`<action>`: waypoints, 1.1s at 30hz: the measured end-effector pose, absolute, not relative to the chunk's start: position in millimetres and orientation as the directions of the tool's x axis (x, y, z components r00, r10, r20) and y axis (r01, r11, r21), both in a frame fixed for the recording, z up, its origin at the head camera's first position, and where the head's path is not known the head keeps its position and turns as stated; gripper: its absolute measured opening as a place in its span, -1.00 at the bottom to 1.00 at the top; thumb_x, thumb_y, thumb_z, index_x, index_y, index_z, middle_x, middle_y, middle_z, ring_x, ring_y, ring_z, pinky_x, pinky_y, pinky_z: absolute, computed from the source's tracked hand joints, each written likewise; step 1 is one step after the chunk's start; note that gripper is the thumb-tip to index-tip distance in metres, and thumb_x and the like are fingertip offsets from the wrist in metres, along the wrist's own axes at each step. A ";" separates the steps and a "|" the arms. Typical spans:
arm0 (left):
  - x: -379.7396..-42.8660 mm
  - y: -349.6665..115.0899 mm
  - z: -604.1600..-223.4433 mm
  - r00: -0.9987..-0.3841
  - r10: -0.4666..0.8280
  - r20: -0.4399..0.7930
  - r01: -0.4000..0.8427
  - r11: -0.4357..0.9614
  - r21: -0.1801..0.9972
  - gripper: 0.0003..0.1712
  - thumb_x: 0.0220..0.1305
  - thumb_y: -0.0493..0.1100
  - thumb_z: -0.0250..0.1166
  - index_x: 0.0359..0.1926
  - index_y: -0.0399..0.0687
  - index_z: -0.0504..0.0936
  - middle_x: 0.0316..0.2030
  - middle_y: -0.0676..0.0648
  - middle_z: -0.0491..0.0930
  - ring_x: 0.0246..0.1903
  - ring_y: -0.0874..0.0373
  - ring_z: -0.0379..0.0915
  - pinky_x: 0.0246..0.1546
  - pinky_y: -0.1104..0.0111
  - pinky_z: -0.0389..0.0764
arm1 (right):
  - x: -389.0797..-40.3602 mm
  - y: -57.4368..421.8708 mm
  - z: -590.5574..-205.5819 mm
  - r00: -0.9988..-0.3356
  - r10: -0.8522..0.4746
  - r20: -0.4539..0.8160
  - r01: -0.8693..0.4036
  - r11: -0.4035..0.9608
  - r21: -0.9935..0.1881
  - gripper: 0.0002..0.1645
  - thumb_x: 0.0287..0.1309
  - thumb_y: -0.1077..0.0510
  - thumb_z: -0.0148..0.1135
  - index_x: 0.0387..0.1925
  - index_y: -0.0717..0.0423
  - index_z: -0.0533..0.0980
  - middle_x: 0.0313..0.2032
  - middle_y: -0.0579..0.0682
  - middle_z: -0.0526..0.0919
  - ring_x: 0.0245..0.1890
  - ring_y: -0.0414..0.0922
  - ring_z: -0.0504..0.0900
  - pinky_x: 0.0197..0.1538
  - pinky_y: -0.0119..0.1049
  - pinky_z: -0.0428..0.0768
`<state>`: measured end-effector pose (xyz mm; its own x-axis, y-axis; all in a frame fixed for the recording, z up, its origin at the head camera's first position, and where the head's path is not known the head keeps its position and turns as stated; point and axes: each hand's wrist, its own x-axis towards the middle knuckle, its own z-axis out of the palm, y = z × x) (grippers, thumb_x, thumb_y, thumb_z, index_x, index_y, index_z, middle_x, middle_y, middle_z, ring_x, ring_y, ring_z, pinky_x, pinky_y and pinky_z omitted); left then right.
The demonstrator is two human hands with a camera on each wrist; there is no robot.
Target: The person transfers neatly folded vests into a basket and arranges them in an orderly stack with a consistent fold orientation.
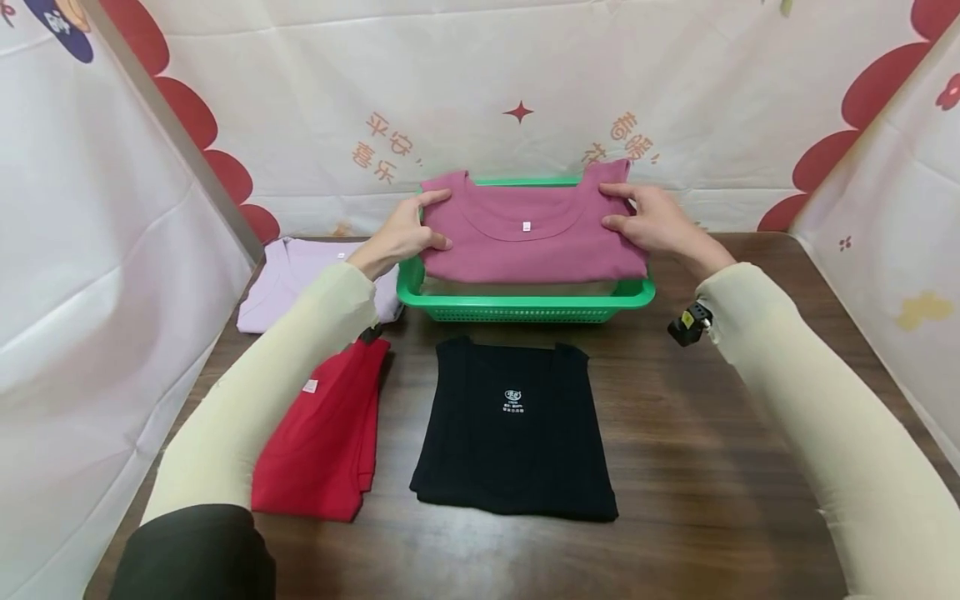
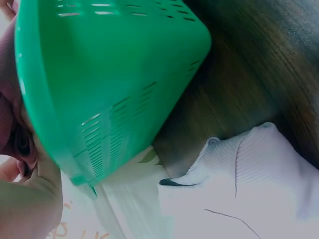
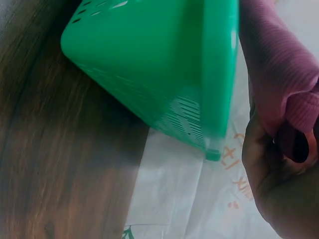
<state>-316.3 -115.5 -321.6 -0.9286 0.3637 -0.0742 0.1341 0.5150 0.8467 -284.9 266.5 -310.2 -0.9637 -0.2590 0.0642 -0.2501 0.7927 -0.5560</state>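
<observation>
- Left hand (image 1: pixel 405 231) and right hand (image 1: pixel 660 223) pinch opposite sides of the folded pink fabric shirt (image 1: pixel 525 257), neither nearer.
- It lies between them, above the rectangular green plastic basket (image 1: pixel 525 302), long axis parallel to the desk's (image 1: pixel 675 475) far edge.

A white-tagged pink top (image 1: pixel 525 257) shows against a green basket (image 1: pixel 525 303) at the far edge of a brown, wood-grained desk (image 1: pixel 690 467); a lilac top (image 1: pixel 279 283) colours its far left corner, a red top (image 1: pixel 315 450) its left edge; a black top (image 1: pixel 517 462) bears white print (image 1: pixel 513 400).
</observation>
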 end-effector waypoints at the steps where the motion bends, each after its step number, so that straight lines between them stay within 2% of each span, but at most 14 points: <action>1: -317.4 -115.5 -322.4 -0.927 0.366 -0.077 0.134 0.517 0.845 0.01 0.19 -0.33 0.40 0.60 0.21 0.22 0.60 -0.06 0.14 0.53 0.09 0.15 0.52 0.20 0.24 | -286.5 266.0 -311.3 -0.964 -0.259 0.062 -0.249 0.793 -0.556 -0.27 0.45 0.09 0.15 0.55 0.16 0.24 0.50 0.37 0.26 0.14 0.20 0.35 0.15 0.09 0.28; 5: -319.2 -116.0 -325.0 -0.926 0.371 -0.076 0.141 0.523 0.840 0.01 0.19 -0.34 0.39 0.61 0.16 0.20 0.60 -0.07 0.15 0.53 0.08 0.15 0.52 0.20 0.25 | -290.5 264.6 -315.6 -0.964 -0.263 0.049 -0.244 0.789 -0.564 -0.28 0.46 0.09 0.14 0.55 0.18 0.24 0.51 0.38 0.24 0.24 0.21 0.34 0.23 0.13 0.29; 9: -319.8 -117.5 -328.7 -0.927 0.368 -0.066 0.147 0.519 0.842 0.01 0.17 -0.33 0.40 0.60 0.15 0.22 0.60 -0.08 0.15 0.52 0.07 0.15 0.51 0.19 0.25 | -293.0 264.8 -321.5 -0.970 -0.240 0.040 -0.216 0.775 -0.594 -0.27 0.47 0.06 0.13 0.56 0.15 0.23 0.55 0.34 0.19 0.42 0.21 0.29 0.38 0.19 0.27; 13: -320.3 -119.0 -334.8 -0.931 0.357 -0.080 0.132 0.531 0.837 0.00 0.17 -0.28 0.44 0.59 0.19 0.24 0.60 -0.06 0.15 0.50 0.06 0.18 0.50 0.17 0.29 | -294.7 265.1 -328.8 -0.975 -0.219 0.032 -0.191 0.759 -0.622 -0.28 0.46 0.06 0.16 0.55 0.13 0.26 0.56 0.31 0.18 0.59 0.21 0.12 0.51 0.24 0.20; 17: -320.9 -118.6 -340.0 -0.935 0.345 -0.082 0.123 0.530 0.839 0.00 0.17 -0.24 0.46 0.58 0.25 0.26 0.59 -0.05 0.16 0.48 0.06 0.20 0.48 0.15 0.31 | -294.8 265.9 -333.6 -0.979 -0.202 0.020 -0.164 0.730 -0.663 -0.29 0.47 0.08 0.15 0.55 0.12 0.25 0.57 0.29 0.16 0.60 0.20 0.09 0.54 0.23 0.17; 22: -321.6 -115.7 -345.2 -0.940 0.340 -0.039 0.149 0.508 0.848 -0.02 0.14 -0.25 0.47 0.57 0.21 0.30 0.58 -0.04 0.19 0.51 0.06 0.17 0.50 0.14 0.28 | -294.8 266.6 -336.3 -0.983 -0.180 0.027 -0.153 0.737 -0.658 -0.29 0.47 0.05 0.14 0.55 0.07 0.26 0.57 0.27 0.18 0.59 0.21 0.11 0.53 0.22 0.18; 29: -321.0 -115.5 -350.3 -0.944 0.329 -0.007 0.187 0.552 0.812 -0.02 0.13 -0.22 0.47 0.56 0.21 0.30 0.60 -0.01 0.16 0.56 0.09 0.07 0.53 0.14 0.23 | -295.4 264.0 -339.7 -0.983 -0.182 0.025 -0.156 0.752 -0.640 -0.29 0.47 0.03 0.15 0.55 0.03 0.27 0.56 0.29 0.19 0.54 0.22 0.21 0.43 0.20 0.27; 33: -320.6 -112.8 -348.9 -0.945 0.328 0.017 0.219 0.592 0.776 -0.01 0.10 -0.19 0.47 0.56 0.20 0.31 0.59 -0.03 0.17 0.55 0.05 0.13 0.50 0.12 0.28 | -295.3 262.9 -337.3 -0.985 -0.172 -0.002 -0.133 0.767 -0.627 -0.29 0.49 0.00 0.12 0.57 -0.01 0.24 0.57 0.27 0.17 0.52 0.21 0.23 0.37 0.16 0.29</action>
